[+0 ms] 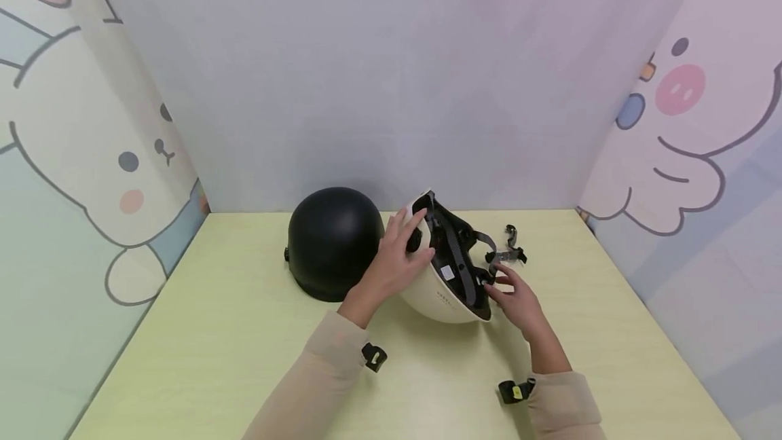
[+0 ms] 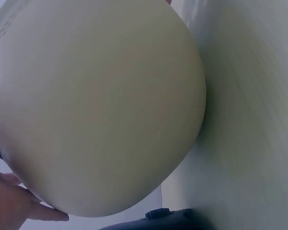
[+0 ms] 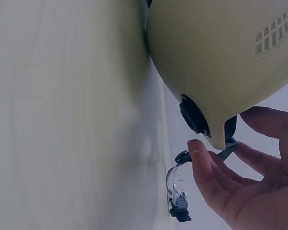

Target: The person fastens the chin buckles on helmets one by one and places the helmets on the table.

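Note:
A cream-white helmet [image 1: 427, 294] lies tilted on the table, its opening turned up and to the right. Black lining and a grey strap [image 1: 487, 240] show at the opening. My left hand [image 1: 397, 257] grips its left rim, fingers spread around a black round fitting. On the right, my right hand [image 1: 516, 297] pinches the strap near its attachment at the rim. In the right wrist view the thumb touches the edge of the helmet [image 3: 216, 57], and the strap [image 3: 228, 151] runs between the fingers. The helmet shell [image 2: 101, 105] fills most of the left wrist view.
A black helmet [image 1: 332, 243] sits dome up just left of the white one. Behind the right hand lies a small black strap piece with a clear part [image 1: 507, 253]. The pale yellow table [image 1: 201, 345] ends at a grey back wall [image 1: 391, 87].

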The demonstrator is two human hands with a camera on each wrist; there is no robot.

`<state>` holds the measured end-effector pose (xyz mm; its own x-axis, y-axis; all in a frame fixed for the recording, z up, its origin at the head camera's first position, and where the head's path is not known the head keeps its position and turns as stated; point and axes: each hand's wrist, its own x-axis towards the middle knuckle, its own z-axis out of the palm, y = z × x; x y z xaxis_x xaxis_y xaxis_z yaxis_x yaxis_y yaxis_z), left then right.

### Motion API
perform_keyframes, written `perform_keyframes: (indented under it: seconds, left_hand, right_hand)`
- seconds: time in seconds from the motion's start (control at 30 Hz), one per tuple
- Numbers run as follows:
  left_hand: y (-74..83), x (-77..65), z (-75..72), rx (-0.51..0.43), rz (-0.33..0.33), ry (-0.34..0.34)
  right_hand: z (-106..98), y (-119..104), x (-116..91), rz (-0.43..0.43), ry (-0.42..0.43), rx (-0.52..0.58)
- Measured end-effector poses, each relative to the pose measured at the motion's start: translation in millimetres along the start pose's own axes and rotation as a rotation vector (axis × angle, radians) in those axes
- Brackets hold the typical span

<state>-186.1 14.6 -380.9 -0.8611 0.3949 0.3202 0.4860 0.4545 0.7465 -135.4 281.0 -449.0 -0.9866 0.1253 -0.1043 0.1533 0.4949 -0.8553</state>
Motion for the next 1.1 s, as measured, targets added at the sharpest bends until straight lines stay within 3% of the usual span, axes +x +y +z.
perform_keyframes:
  seconds: [0.17, 0.27, 0.47, 0.7, 1.1]
  left_hand:
    - [-9.3, -7.3, -6.0, -0.089, -0.011, -0.016]
    - [-14.7, -12.4, -8.5, -0.126, -0.019, -0.012]
    - [-23.0, -19.6, -9.0, -0.157, -0.003, -0.001]
    - [-29.7, -30.3, -9.8, -0.184, 0.002, 0.048]
    - [-44.3, -46.2, -7.6, -0.332, -0.002, 0.086]
  right_hand:
    - [2.5, 1.2, 1.4, -0.008, 0.009, 0.106]
    - [1.3, -0.3, 0.0, -0.018, 0.02, 0.106]
    - [-0.4, -3.4, -4.9, -0.033, 0.072, 0.04]
    - [1.1, -9.7, -14.0, -0.037, 0.079, -0.046]
    - [-2.8, -25.2, -35.5, -0.077, 0.134, -0.153]
